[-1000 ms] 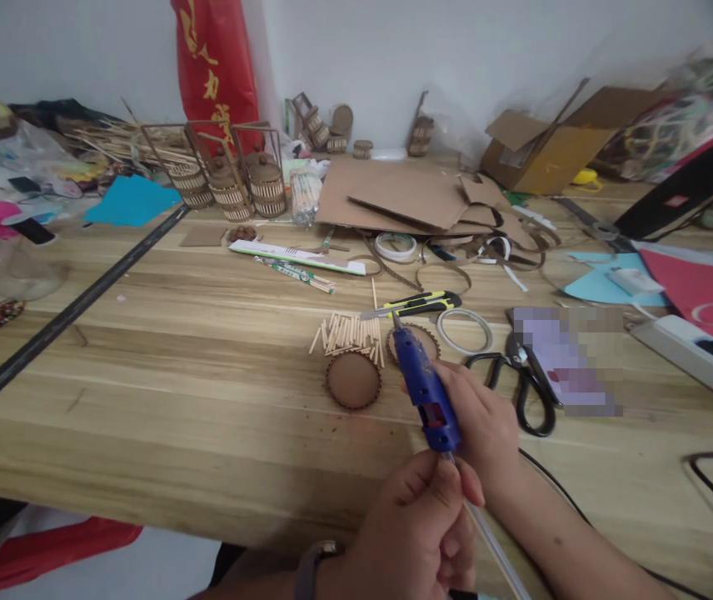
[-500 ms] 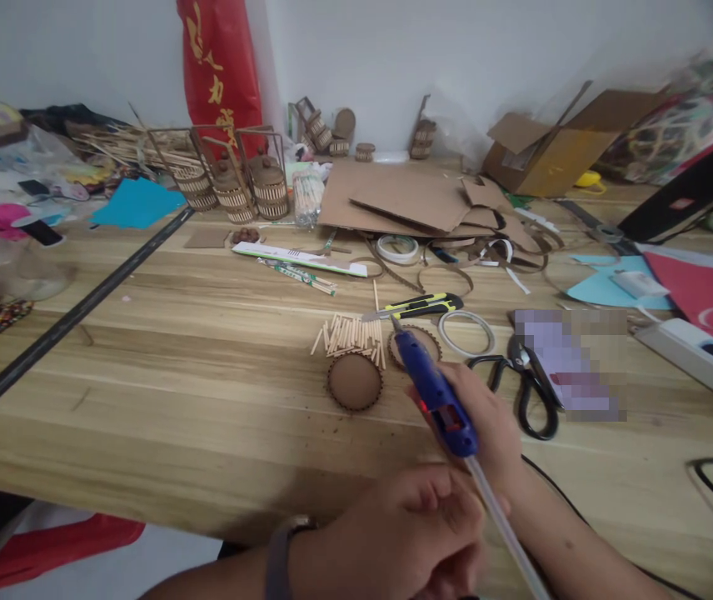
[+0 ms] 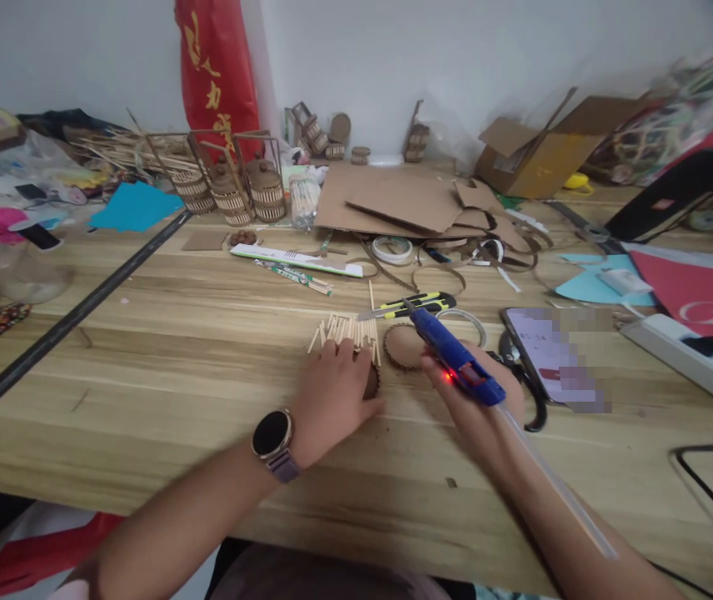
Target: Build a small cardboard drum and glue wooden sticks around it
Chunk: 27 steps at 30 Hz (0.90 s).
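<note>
Blue plastic marks the glue gun (image 3: 453,354), wrapped in the right hand (image 3: 481,421) above the table (image 3: 206,400), right of the middle. A clear glue stick (image 3: 562,483) runs out of its back end, over the right forearm and toward the table's near edge; the nozzle points toward the far edge, and a small red light glows on its side.

Palm down, the left hand (image 3: 335,392) covers most of 1 round cardboard disc (image 3: 371,382) with a scalloped rim, its fingers slightly spread and the thumb apart. Whether those fingers grip the disc, I cannot tell. Their tips reach the near ends of a heap of short wooden sticks (image 3: 347,329), though contact is unclear. A 2nd disc (image 3: 401,343) lies just right of the heap, between the 2 hands.

Beyond it, toward the table's far edge, rests a black and yellow utility knife (image 3: 419,305). A pale ring (image 3: 483,327) lies partly behind the gun, while a phone (image 3: 535,350) lies toward the right edge, with black-handled scissors (image 3: 539,412) beside it, partly hidden by the right hand. Cardboard sheets (image 3: 394,196) are stacked near the far edge.
</note>
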Each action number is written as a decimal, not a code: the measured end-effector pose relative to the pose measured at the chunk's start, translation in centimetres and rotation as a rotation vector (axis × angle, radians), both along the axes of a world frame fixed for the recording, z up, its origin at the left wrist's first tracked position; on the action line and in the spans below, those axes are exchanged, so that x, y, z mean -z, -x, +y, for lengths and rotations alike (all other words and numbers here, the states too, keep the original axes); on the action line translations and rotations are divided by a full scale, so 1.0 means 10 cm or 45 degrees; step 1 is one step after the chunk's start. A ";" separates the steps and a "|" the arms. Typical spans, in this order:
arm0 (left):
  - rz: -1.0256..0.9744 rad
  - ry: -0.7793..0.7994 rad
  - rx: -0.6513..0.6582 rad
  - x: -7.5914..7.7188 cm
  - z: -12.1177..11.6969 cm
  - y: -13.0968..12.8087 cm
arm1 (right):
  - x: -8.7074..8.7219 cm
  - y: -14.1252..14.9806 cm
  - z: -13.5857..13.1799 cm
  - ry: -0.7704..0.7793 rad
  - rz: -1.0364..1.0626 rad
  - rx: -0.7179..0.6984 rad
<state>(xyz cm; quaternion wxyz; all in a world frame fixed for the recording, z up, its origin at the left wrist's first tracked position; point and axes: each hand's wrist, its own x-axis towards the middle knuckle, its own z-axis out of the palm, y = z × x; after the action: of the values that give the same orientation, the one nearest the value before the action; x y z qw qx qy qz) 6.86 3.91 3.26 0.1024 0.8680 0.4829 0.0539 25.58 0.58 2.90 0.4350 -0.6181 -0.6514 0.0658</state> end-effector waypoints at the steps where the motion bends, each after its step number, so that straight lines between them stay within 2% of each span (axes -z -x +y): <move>1: -0.028 0.009 0.001 -0.01 0.00 0.00 | -0.01 -0.01 0.00 0.003 0.023 -0.001; 6: -0.420 -0.132 0.045 0.00 0.04 0.14 | -0.03 -0.06 -0.02 0.032 0.085 -0.140; 9: -0.643 -0.231 0.041 0.07 0.10 0.24 | -0.03 -0.07 -0.03 0.063 0.081 -0.265; 13: -0.846 -0.257 0.038 0.17 0.13 0.31 | -0.01 -0.03 -0.03 0.067 0.052 -0.366; 20: -0.992 -0.276 0.117 0.24 0.13 0.37 | 0.01 -0.05 -0.01 0.245 0.081 -0.394; 27: -1.009 -0.267 0.121 0.24 0.13 0.37 | -0.02 -0.03 -0.02 0.256 0.079 -0.438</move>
<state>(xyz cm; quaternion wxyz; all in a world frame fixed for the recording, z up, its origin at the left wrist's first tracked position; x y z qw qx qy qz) 3.13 5.16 0.83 0.1938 0.8072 0.3574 0.4280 25.86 0.39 3.06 0.3733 -0.5357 -0.7239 0.2230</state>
